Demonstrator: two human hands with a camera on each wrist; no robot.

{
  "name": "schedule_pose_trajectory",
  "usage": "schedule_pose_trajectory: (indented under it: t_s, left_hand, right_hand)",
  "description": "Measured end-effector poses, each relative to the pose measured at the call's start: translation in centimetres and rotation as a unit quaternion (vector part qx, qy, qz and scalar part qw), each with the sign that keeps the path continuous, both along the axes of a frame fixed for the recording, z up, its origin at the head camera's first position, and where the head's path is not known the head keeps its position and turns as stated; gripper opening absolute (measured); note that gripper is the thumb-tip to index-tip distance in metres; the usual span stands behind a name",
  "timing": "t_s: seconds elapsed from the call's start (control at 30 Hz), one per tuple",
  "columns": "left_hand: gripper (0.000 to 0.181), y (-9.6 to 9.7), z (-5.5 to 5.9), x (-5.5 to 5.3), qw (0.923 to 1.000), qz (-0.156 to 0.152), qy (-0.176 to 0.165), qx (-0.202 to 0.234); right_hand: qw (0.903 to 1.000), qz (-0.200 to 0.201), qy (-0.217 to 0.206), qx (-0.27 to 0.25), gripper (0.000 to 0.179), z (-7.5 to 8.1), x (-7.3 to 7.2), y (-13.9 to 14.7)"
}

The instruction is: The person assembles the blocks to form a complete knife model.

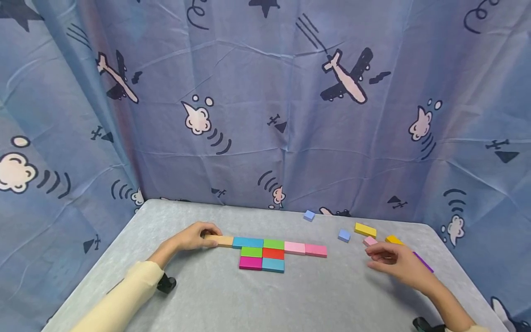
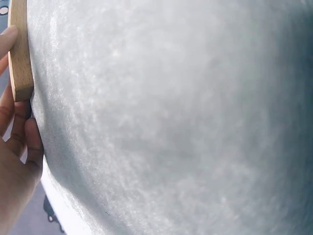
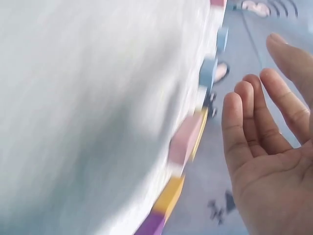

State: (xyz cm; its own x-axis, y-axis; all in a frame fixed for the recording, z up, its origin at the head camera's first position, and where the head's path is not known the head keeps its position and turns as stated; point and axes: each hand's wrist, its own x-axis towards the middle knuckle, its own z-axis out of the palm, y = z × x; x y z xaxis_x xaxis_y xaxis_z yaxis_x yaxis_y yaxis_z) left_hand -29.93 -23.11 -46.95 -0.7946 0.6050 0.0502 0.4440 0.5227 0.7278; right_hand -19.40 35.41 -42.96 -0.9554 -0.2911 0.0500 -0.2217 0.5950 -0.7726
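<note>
My left hand [image 1: 192, 237] grips a plain wooden block [image 1: 224, 240] at the left end of a row of flat coloured blocks. Thumb and fingers lie on its sides in the left wrist view. Rightward from it run a blue block [image 1: 248, 242], a green one [image 1: 274, 244], a light pink one [image 1: 294, 248] and a darker pink one [image 1: 316, 251]. Below them sit a lime block [image 1: 251, 251], a red [image 1: 273, 253], a magenta [image 1: 250, 263] and a second blue block [image 1: 273, 265]. My right hand [image 1: 394, 263], fingers loosely bent, holds nothing beside a small pink block [image 1: 369, 241].
Around the right hand lie a yellow block [image 1: 365, 230], an orange-yellow one [image 1: 394, 239] and a purple one [image 1: 424, 262], partly hidden. Two small light blue blocks [image 1: 344, 235] lie towards the back of the grey table [image 1: 199, 299]. A patterned blue curtain [image 1: 249, 170] hangs behind.
</note>
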Motion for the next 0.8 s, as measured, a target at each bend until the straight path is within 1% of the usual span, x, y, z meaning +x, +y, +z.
schedule_pose_trajectory:
  t_s: [0.07, 0.17, 0.3, 0.4, 0.53, 0.67, 0.8]
  left_hand:
    - [0.021, 0.0, 0.0, 0.1, 1.0000, 0.001, -0.002, 0.000]
    - [0.021, -0.1, 0.1, 0.2, 1.0000, 0.002, -0.003, -0.001]
    - [0.020, -0.1, 0.1, 0.3, 1.0000, -0.001, -0.003, 0.000]
    - [0.020, 0.0, 0.1, 0.3, 1.0000, -0.001, -0.002, 0.001]
    - [0.020, -0.1, 0.1, 0.2, 1.0000, -0.002, -0.002, 0.002]
    - [0.020, 0.0, 0.1, 0.2, 1.0000, -0.004, -0.002, 0.004]
    - [0.020, 0.0, 0.2, 0.2, 1.0000, -0.003, -0.003, 0.005]
  right_hand:
    - [0.9997, -0.019, 0.005, 0.011, 0.038, 0.1, 0.4, 1.3]
    - [0.9986, -0.037, 0.026, 0.028, 0.036, 0.1, 0.9, 3.3]
    - [0.9948, -0.063, 0.051, 0.062, 0.035, 0.2, 1.3, 5.7]
    - [0.9905, -0.094, 0.057, 0.083, 0.038, 0.4, 1.5, 7.3]
    - [0.9863, -0.124, 0.042, 0.101, 0.049, 0.6, 1.6, 9.1]
    - [0.9841, -0.128, 0.019, 0.122, 0.058, 0.7, 1.4, 10.3]
    - [0.9840, -0.122, 0.001, 0.130, 0.063, 0.2, 0.9, 11.2]
